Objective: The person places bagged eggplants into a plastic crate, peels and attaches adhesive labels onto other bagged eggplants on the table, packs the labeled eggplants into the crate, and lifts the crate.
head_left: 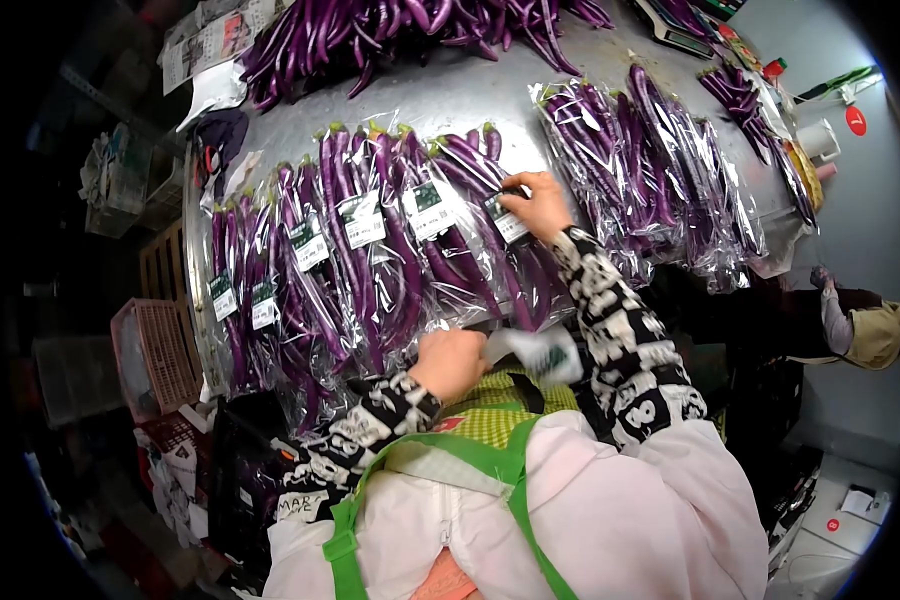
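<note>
- Far left: pink plastic crate (155,350) on its side of the grey metal bench (470,90); surroundings dark, contents hard to make out.
- Bench left to centre: row of long purple eggplants in clear plastic bags (335,270), side by side, with white-and-green labels (361,219) on them. Print too small to read; glare and overlapping film hide where some bags end.
- Top: loose pile of long purple eggplants (400,30), cut off by the frame edge.
- Left hand (450,362): at the near edge of the row, below the bags. Fingers curled closed on one end of a white strip with a dark green patch (540,353). Fingertips partly hidden; strip runs right from them, motion-blurred, free end near the right sleeve.
- Right hand (540,205): over the rightmost bag of the labelled row (470,240). Thumb and index bent close together at the upper part of its tilted label (510,222), which they partly cover. Can't tell if they pinch it or press it flat. Other fingers tucked, partly hidden.
- Right of that hand: more bagged eggplants (630,165), apart from the fingers, no labels visible, heavy glare.
- Far right: dark-clothed person (845,325), mostly cut off and in shadow.
</note>
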